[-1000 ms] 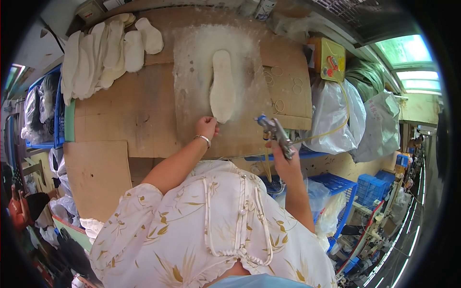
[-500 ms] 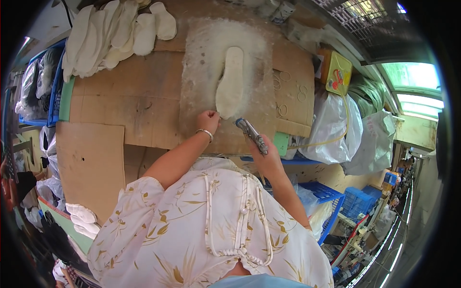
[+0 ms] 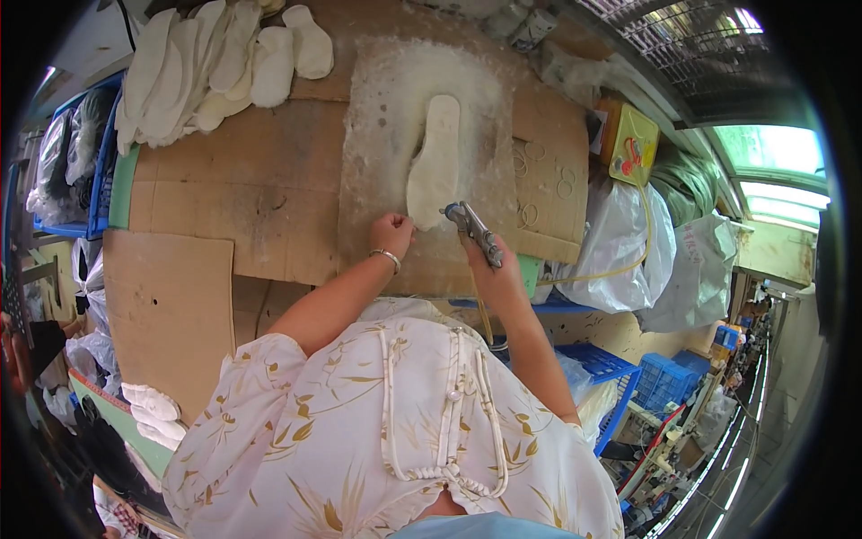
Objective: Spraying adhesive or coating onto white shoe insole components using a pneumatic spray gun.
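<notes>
Two changes are seen over the last second: the grey metal spray gun, clamped in the right hand, has been swung in from 4 o'clock to the heel of the cream foam insole, so spraying seems about to begin. That insole lies on the white-crusted cardboard sheet, pinned at its heel by the left hand, whose fingers are apparently bunched together, with the wrist held straight.

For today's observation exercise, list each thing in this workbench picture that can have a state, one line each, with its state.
Insole: flat on the white-coated cardboard, its heel end under the left hand's fingertips.
Spray gun: in the right hand's grip, nozzle at the insole's heel end.
Left hand: fingers bent, pressing the insole's heel end.
Right hand: closed around the gun.
Stack of insoles: piled at the far left of the bench, untouched.
Yellow box: closed.
</notes>
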A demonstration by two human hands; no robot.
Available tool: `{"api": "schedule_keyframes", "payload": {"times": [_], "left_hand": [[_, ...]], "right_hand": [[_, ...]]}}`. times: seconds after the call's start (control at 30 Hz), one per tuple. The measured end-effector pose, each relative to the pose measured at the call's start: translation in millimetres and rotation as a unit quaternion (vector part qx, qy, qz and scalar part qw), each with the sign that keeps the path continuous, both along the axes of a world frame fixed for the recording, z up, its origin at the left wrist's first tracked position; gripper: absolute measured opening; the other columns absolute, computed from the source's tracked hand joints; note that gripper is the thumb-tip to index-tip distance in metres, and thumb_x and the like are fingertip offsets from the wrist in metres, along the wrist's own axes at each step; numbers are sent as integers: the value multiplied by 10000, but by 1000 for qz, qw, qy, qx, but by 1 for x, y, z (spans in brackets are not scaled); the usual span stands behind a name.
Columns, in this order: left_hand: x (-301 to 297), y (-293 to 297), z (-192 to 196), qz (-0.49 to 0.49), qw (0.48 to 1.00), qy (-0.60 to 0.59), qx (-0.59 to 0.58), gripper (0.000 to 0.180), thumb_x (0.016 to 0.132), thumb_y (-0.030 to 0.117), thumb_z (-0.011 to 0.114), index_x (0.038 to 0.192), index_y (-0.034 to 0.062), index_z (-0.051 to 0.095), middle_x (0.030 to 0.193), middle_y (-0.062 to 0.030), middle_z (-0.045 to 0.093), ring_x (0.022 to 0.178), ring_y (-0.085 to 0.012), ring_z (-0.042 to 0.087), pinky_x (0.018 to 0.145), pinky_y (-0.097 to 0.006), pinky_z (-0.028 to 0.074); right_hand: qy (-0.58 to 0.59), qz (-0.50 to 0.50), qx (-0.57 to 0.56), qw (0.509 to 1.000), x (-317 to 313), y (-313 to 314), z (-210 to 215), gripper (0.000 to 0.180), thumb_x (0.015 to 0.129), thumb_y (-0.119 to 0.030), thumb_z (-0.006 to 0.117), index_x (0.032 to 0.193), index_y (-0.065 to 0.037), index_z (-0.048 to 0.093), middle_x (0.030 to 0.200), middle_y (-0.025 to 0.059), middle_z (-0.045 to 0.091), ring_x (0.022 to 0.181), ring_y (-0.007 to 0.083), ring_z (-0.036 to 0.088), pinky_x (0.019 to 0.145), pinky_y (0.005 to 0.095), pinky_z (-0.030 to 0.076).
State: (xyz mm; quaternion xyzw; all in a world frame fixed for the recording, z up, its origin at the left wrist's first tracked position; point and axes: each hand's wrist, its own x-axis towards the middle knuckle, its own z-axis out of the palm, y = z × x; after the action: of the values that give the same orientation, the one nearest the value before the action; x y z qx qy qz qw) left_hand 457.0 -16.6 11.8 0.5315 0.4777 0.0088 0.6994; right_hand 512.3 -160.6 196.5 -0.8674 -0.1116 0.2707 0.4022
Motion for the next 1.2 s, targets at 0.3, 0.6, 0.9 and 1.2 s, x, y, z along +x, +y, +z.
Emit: {"api": "schedule_keyframes", "payload": {"times": [0.3,0.6,0.9,1.2], "left_hand": [[-1,1,5,-9,1000,2,9,170,832,119,577,878,-43,596,764,-98,652,599,-124,611,531,-227,505],[-1,0,-2,-4,1000,0,4,167,836,113,574,881,-47,591,771,-105,652,630,-130,619,540,-233,513],[-3,-2,-10,2,1000,2,25,190,821,154,584,865,-28,611,752,-88,659,603,-133,625,546,-240,505],[-2,-2,-7,-20,999,13,40,177,839,134,579,866,-40,601,760,-91,657,598,-119,612,525,-228,501]], "right_hand": [[-42,-13,59,997,36,14,-13,279,862,-277,599,805,-10,543,595,42,462,561,132,386,526,292,361],[-64,-15,65,996,75,35,-4,280,866,-271,592,790,-4,554,609,21,476,579,114,419,533,282,369],[-55,-37,23,998,114,53,5,327,855,-318,601,790,2,583,623,20,515,585,112,460,547,283,391],[-58,-50,26,997,139,57,4,359,858,-337,585,777,13,577,606,41,530,580,121,472,555,292,400]]}}
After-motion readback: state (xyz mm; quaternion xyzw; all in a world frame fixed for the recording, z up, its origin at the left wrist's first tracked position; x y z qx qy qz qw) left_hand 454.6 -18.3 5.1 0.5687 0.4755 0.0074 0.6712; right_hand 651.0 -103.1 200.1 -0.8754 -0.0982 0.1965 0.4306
